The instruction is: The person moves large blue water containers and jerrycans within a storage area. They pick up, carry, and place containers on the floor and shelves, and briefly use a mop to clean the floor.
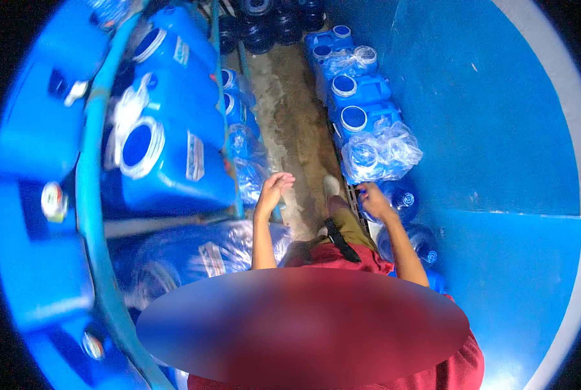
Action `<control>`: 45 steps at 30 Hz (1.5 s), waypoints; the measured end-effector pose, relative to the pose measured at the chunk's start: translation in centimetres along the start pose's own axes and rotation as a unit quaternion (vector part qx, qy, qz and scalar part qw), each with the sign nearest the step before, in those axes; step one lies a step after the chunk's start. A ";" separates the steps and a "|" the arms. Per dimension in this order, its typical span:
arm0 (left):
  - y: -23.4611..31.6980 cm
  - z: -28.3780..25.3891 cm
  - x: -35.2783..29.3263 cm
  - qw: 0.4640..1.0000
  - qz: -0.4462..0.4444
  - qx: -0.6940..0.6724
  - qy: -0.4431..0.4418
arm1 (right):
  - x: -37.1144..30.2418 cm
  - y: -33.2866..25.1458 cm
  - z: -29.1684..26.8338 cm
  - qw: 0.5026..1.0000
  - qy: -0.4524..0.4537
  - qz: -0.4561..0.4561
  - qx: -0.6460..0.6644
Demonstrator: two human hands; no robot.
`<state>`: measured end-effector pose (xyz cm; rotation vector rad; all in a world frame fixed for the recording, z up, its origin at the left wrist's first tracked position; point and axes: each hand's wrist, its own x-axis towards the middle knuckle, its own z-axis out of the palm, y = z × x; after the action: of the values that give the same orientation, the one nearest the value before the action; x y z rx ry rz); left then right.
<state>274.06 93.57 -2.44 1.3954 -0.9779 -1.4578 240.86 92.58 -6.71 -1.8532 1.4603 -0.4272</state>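
My left hand (277, 190) hovers over the aisle with its fingers stretched out and nothing in them. It is nearest to a plastic-wrapped blue jug (247, 181) on the left side. My right hand (373, 199) is on the other side of the aisle, fingers loosely bent and apart, with no held thing visible. Just beyond it stand blue jugs covered in clear plastic wrap (389, 156). Beside and below that hand lies a round blue water bottle (401, 200); whether the fingers touch anything there is hard to make out.
Large blue jerrycans (180, 166) fill a rack with a teal metal post (93, 149) on my left. Open-mouthed blue jugs (358, 94) line the blue wall (492, 110) at right. Dark water bottles (259, 39) stand at the far end of the narrow concrete floor (290, 97).
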 end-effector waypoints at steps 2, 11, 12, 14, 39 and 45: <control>1.6 1.2 5.4 0.998 -0.055 -0.002 -0.023 | 4.0 3.1 -2.1 0.994 -0.033 0.051 -0.089; -1.5 12.1 27.9 0.926 -0.052 0.140 -0.346 | 19.7 14.8 -3.3 0.928 -0.109 0.224 -0.278; -2.5 13.5 30.3 0.907 -0.060 0.207 -0.363 | 20.6 15.6 -2.9 0.920 -0.117 0.218 -0.305; -4.7 16.4 34.4 0.902 -0.030 0.275 -0.332 | 20.8 16.6 -1.6 0.896 -0.171 0.209 -0.352; 0.7 8.0 43.9 0.769 0.049 0.435 -0.467 | 22.8 7.8 -5.1 0.852 -0.329 0.219 -0.343; 2.8 4.0 46.2 0.672 -0.035 0.491 -0.553 | 20.7 0.9 -15.0 0.874 -0.243 0.216 -0.360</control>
<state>270.58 48.76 -14.04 1.0311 -2.8395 -1.9329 236.65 68.09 -0.75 -1.8643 1.7130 0.8587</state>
